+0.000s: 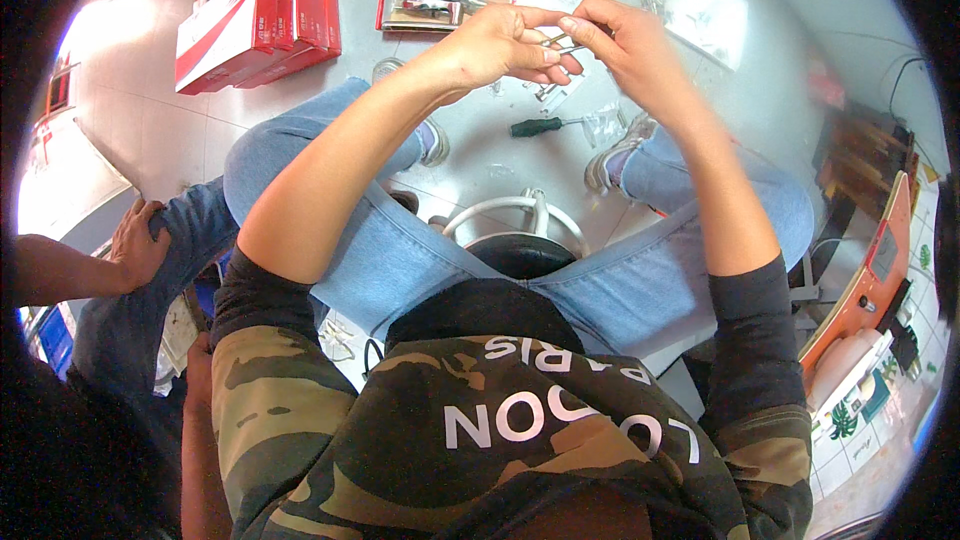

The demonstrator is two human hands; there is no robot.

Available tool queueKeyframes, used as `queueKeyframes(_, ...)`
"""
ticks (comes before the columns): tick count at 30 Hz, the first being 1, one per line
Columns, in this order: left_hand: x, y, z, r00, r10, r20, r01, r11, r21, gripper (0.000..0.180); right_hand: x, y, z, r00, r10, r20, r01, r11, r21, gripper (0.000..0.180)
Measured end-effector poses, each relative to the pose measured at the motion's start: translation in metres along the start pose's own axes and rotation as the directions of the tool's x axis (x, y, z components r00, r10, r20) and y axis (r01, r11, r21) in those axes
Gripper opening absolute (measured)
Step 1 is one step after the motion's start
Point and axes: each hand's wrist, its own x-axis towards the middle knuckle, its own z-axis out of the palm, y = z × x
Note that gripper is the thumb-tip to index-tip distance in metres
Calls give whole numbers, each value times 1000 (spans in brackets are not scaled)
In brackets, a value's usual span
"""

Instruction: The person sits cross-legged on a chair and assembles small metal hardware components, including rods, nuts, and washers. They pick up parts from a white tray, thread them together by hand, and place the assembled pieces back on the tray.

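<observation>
My left hand (500,48) and my right hand (625,45) meet in front of me, above the floor. Between their fingertips is a thin metal piece (569,49) with a brass-coloured spot near the left fingers; its exact kind is too small to make out. The fingers of both hands are closed around it, the right thumb and forefinger in a pinch. Just beyond the left hand, an open carton (388,12) holds a chrome tap-like fitting (455,2). Below the hands, a screwdriver (538,127) with a dark handle lies on the floor.
Red and white boxes (250,35) stand at the far left. A clear plastic bag (604,126) lies near my right shoe. Another person's hand (138,245) rests on their knee at my left. A stool (520,252) is between my legs; an orange-edged board (868,275) is at right.
</observation>
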Motion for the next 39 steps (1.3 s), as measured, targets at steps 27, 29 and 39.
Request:
queueKeyframes(27,7,1,-3,998,-1,-62,-6,994,-112,61,7,16,-1,984,165,-63,-142,952,272,29)
queueKeyframes(29,7,0,-4,999,-2,-50,-5,990,-143,63,7,19,1,987,157,-39,-141,952,272,24)
queueKeyframes(39,5,4,-4,1000,0,16,4,960,-281,57,10,19,-2,994,105,6,-97,888,449,22)
